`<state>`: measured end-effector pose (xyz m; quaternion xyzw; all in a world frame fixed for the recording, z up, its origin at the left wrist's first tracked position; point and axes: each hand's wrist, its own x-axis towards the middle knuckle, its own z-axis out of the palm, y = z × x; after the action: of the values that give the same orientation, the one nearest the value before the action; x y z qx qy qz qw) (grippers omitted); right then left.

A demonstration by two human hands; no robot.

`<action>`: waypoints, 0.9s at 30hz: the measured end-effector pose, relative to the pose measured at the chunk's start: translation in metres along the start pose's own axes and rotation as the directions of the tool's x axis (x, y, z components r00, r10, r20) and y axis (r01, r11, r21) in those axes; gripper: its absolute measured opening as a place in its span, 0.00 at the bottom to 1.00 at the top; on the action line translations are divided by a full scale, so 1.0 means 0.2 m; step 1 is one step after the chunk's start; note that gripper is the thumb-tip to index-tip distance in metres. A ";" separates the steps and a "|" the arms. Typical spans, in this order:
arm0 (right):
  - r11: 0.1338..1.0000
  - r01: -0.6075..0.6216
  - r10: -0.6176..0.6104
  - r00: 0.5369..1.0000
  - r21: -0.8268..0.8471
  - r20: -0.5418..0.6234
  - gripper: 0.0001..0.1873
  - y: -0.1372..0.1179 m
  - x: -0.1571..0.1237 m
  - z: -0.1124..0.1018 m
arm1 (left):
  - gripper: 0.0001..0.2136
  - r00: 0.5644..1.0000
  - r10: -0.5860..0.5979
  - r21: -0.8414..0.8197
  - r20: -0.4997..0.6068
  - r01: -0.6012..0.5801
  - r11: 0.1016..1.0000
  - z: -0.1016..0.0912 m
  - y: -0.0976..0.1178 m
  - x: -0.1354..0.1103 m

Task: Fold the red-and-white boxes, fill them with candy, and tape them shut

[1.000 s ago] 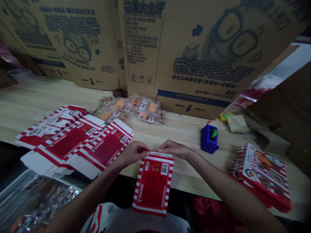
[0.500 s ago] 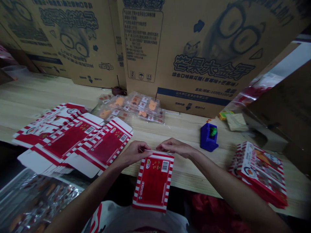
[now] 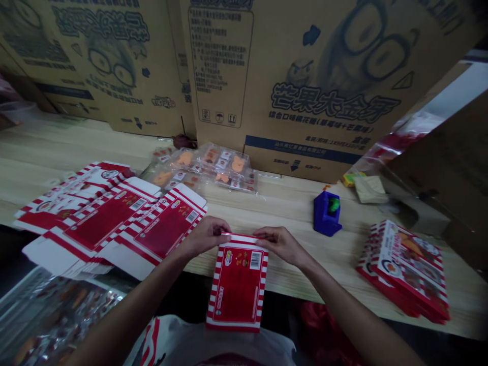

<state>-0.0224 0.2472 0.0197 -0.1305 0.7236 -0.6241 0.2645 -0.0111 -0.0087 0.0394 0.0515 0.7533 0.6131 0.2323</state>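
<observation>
A red-and-white striped carton [image 3: 238, 287] with a barcode stands upright between my body and the table's front edge, its printed face toward me. My left hand [image 3: 209, 235] pinches the carton's top left corner. At the top right corner, my right hand [image 3: 280, 243] grips it between thumb and fingers. The top edge looks folded over and closed. To the left, overlapping flat cartons [image 3: 168, 223] of the same print lie in a fanned pile, close to my left forearm.
Clear plastic packets [image 3: 221, 165] lie in front of large cardboard boxes [image 3: 305, 101]. A blue tape dispenser [image 3: 327, 213] stands right of centre. Made-up cartons [image 3: 407, 269] are stacked at the right. A tray [image 3: 23, 300] of wrapped pieces is at lower left.
The flap at the carton's top has gone down, leaving a flat striped edge. My right hand has lowered slightly onto the top right corner; the left hand keeps its corner.
</observation>
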 end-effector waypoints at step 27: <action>0.969 0.069 0.023 0.930 0.236 -0.367 0.13 0.14 -0.19 0.20 | 0.06 0.871 0.490 0.410 -0.039 -0.433 0.803 0.12 -0.15 -0.14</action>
<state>0.0344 0.2377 -0.0030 0.0136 0.6759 -0.7250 0.1315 0.0299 -0.0051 0.0147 0.2345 0.8388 0.4914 0.0065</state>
